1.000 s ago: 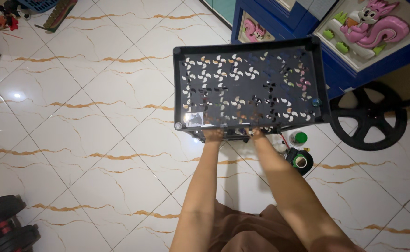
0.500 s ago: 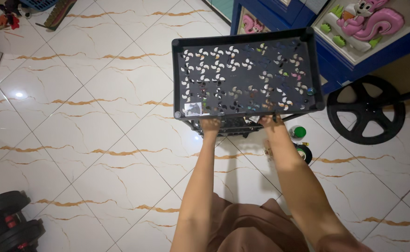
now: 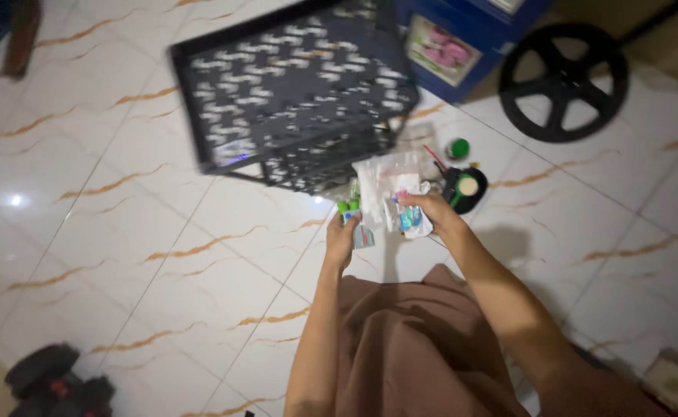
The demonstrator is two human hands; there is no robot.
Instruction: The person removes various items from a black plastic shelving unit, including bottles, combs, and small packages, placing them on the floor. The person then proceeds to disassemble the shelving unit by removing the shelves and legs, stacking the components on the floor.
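Both hands are full above the tiled floor [image 3: 123, 255]: the left hand [image 3: 342, 235] grips small green-capped items [image 3: 348, 207], the right hand [image 3: 430, 210] clutches clear plastic packets [image 3: 391, 189]. Beyond, the black perforated rack [image 3: 292, 85] stands, contents blurred.

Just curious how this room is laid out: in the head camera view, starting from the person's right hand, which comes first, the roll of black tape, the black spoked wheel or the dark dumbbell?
1. Roll of black tape: on the floor just beyond the right hand.
2. Black spoked wheel: farther off, upper right.
3. Dark dumbbell: farthest, in the lower left corner.
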